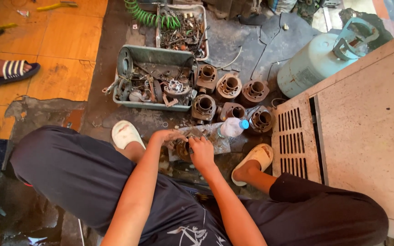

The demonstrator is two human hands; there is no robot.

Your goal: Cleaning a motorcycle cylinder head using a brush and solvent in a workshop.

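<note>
I sit low with my knees spread over a dirty floor. Both hands meet on a rusty engine cylinder part (183, 149) that rests on a grey slab (220, 143) between my feet. My left hand (168, 136) grips its left side from above. My right hand (201, 152) presses on its right side, fingers curled; whether it holds a small tool is hidden. A clear plastic bottle with a blue cap (232, 127) lies just beyond the slab.
Several rusty engine cylinders (229, 86) stand in a cluster ahead. A green tray of greasy parts (153, 78) and a white tray of scrap (182, 29) lie behind. A pale gas tank (315, 61) and metal cabinet (365, 123) stand at right. Another person's sandalled foot (10, 70) is at left.
</note>
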